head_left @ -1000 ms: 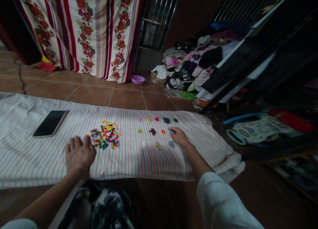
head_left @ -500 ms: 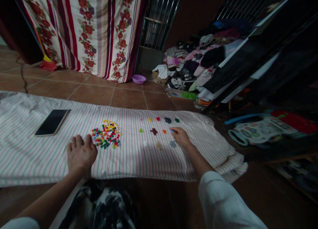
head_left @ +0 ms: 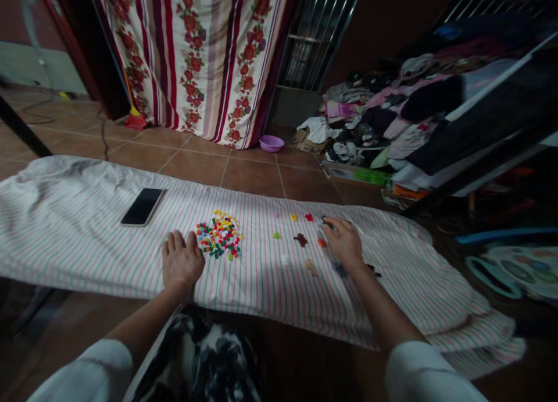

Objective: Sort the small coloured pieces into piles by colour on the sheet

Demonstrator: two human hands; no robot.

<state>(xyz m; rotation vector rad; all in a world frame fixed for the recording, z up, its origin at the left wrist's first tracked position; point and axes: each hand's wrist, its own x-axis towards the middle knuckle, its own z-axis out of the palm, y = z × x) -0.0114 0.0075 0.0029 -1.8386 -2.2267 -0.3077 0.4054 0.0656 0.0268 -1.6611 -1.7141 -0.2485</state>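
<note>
My left hand [head_left: 181, 261] lies flat on the striped cloth [head_left: 257, 285], fingers spread, beside a heap of small cube-like pieces [head_left: 220, 233] in mixed colours. My right hand [head_left: 346, 239] has its fingertips together at the dark grey pieces [head_left: 325, 220] in the far row. Whether a piece sits between them is too small to see. Sorted by colour, other little groups lie nearby: yellow pieces [head_left: 293, 217], red pieces [head_left: 309, 217], orange pieces [head_left: 321, 242], brown pieces [head_left: 300, 239], lime pieces [head_left: 276, 234], beige pieces [head_left: 310, 265] and white pieces [head_left: 285, 260]. Black pieces [head_left: 374, 270] show past my right wrist.
A phone [head_left: 143, 206] lies on the cloth to the left. Beyond it are the tiled floor [head_left: 204, 166], a floral curtain [head_left: 209, 59] and a purple basin [head_left: 271, 143]. A heap of clothes [head_left: 392, 108] fills the back right.
My right hand has moved from the blue pieces in the middle row to the dark grey pieces in the far row. The view has turned left; my left hand still rests by the heap.
</note>
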